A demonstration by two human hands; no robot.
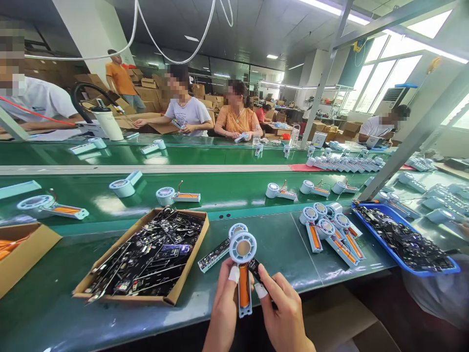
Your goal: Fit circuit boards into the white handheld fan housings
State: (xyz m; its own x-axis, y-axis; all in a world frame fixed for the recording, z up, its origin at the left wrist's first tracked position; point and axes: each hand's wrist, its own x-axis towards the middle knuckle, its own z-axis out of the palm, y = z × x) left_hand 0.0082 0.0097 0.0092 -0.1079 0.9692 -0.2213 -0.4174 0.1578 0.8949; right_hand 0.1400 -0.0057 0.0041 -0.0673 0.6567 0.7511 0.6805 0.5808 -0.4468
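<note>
My left hand (224, 298), with a white wrap on its thumb, grips a light-blue handheld fan housing (243, 248). The round head points away from me, and an orange battery (244, 286) lies in the uncovered handle. Between the thumb and fingers of my right hand (284, 305) is a narrow black circuit board (254, 267), held at a slant against the housing's right side. White wrapping also covers a fingertip of that hand. Just beyond the held piece lies another fan housing (216, 255) with a black board along its handle, its head partly hidden.
A cardboard tray (172, 296) heaped with black boards stands at left, a blue tray (452, 266) of boards at right. Several fan housings (335, 232) are piled near it. More lie along the green conveyor (234, 188). Co-workers (236, 115) sit across; a slanted metal post (406, 129) rises right.
</note>
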